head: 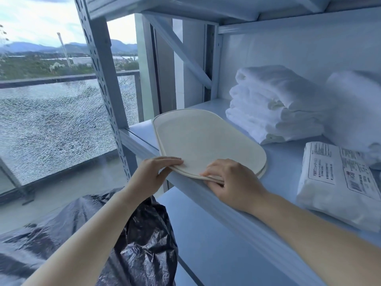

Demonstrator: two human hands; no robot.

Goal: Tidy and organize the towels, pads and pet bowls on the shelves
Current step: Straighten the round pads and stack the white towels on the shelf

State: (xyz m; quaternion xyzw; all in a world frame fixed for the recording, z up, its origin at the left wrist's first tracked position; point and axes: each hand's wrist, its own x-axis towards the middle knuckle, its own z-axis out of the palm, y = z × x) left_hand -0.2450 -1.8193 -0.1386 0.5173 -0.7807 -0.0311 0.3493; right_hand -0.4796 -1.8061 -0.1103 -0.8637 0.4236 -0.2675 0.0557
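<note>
A stack of cream, rounded-corner pads (206, 139) lies flat on the left end of the white metal shelf (284, 162). My left hand (153, 175) pinches the stack's near left corner, fingers on top. My right hand (231, 181) grips the near edge, fingers on top and thumb under it. Behind the pads, toward the right, sits a pile of folded white towels (276, 106). A second pile of white towels (356, 108) is at the far right, blurred. No pet bowls are visible.
A sealed white plastic pack with a printed label (340, 184) lies on the shelf at the right. A black plastic bag (142, 240) bulges below my arms. The perforated shelf post (107, 83) stands left, with cracked window glass (53, 124) behind. A lower shelf (206, 240) shows underneath.
</note>
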